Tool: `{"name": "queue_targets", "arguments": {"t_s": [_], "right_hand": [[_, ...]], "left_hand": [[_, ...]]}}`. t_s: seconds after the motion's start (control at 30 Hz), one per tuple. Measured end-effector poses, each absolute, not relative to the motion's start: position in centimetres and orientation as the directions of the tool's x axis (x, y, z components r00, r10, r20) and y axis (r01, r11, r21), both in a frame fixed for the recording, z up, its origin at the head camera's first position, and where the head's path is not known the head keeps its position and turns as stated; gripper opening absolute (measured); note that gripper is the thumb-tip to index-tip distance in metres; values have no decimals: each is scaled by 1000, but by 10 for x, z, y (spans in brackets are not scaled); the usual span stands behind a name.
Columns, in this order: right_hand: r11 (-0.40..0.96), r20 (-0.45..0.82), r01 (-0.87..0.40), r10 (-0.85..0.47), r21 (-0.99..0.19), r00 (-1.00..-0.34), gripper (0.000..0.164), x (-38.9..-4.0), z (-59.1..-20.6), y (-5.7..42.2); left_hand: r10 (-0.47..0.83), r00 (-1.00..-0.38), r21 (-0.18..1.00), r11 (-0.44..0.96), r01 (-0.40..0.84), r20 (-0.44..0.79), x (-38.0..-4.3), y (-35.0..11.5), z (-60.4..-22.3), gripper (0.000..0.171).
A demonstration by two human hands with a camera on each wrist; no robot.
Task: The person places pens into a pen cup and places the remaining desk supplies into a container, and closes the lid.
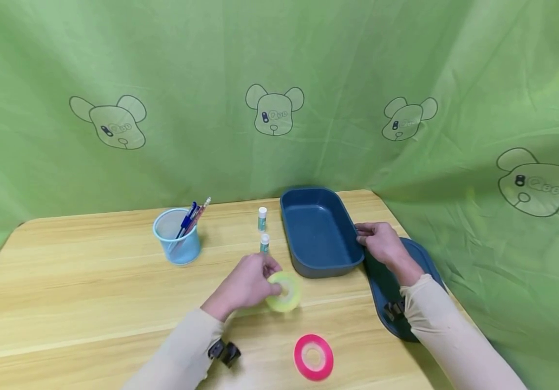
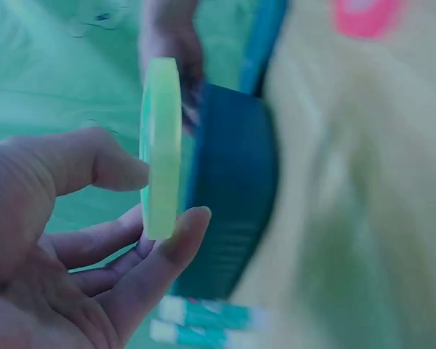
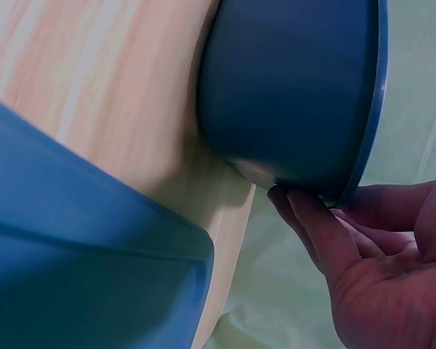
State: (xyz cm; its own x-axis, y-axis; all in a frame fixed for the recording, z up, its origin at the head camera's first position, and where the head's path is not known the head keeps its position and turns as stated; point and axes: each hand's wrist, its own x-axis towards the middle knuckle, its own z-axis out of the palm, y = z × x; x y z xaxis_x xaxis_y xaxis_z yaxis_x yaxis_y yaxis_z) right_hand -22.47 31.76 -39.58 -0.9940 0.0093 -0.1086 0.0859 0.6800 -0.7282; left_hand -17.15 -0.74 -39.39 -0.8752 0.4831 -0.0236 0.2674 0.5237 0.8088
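Observation:
My left hand (image 1: 249,283) pinches a roll of yellow tape (image 1: 291,301) between thumb and fingers, held above the table in front of the blue box. The left wrist view shows the yellow tape (image 2: 163,149) edge-on. At the right side of the open dark blue box (image 1: 316,230), my right hand (image 1: 381,241) grips the wall. In the right wrist view its thumb lies at the box's rim and its fingers (image 3: 316,225) are against the outside. Nothing is seen inside the box. A pink tape roll (image 1: 300,362) lies flat near the table's front.
The blue lid (image 1: 382,303) lies under my right forearm at the table's right edge. Two glue sticks (image 1: 262,219) stand left of the box. A light blue pen cup (image 1: 182,252) with several pens and pencils stands further left. Green curtain (image 1: 348,65) hangs behind.

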Motion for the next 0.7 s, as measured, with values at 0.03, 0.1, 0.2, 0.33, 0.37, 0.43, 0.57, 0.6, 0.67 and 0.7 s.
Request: {"name": "queue_targets", "arguments": {"t_s": [0.03, 0.1, 0.2, 0.33, 0.37, 0.43, 0.57, 0.6, 0.67, 0.7], "right_hand": [[682, -105, 83, 9, -727, -994, 41, -225, -396, 318], [684, -97, 76, 8, -726, -995, 40, -224, -395, 318], [685, -90, 76, 15, -725, -996, 39, -222, -394, 319], [683, -91, 81, 22, -726, -996, 39, -221, -394, 319], [682, -91, 81, 21, -727, -996, 39, -221, -394, 320], [681, -91, 78, 17, -728, -996, 39, -222, -395, 320], [681, -87, 71, 10, -729, -996, 39, -222, -396, 320], [680, -86, 70, 10, -730, -996, 39, -222, -397, 319], [678, -87, 74, 15, -731, -996, 39, -222, -398, 319], [675, -89, 78, 18, -734, -996, 39, -223, -399, 319]], "left_hand": [[475, -880, 820, 508, 263, -12, -175, -3, -389, 27], [457, -890, 842, 477, 253, 8, -182, 6, -380, 26], [419, -907, 863, 445, 240, 36, -195, 18, -372, 24], [362, -931, 887, 416, 200, 40, -211, 32, -369, 23], [348, -937, 888, 420, 188, 33, -214, 35, -369, 23], [330, -944, 889, 428, 163, 15, -220, 41, -370, 23], [301, -953, 873, 472, 124, -27, -232, 54, -375, 23], [296, -955, 866, 485, 120, -33, -236, 57, -377, 23], [288, -957, 848, 515, 122, -37, -242, 65, -381, 22], [286, -958, 837, 532, 130, -34, -245, 69, -383, 20]]}}
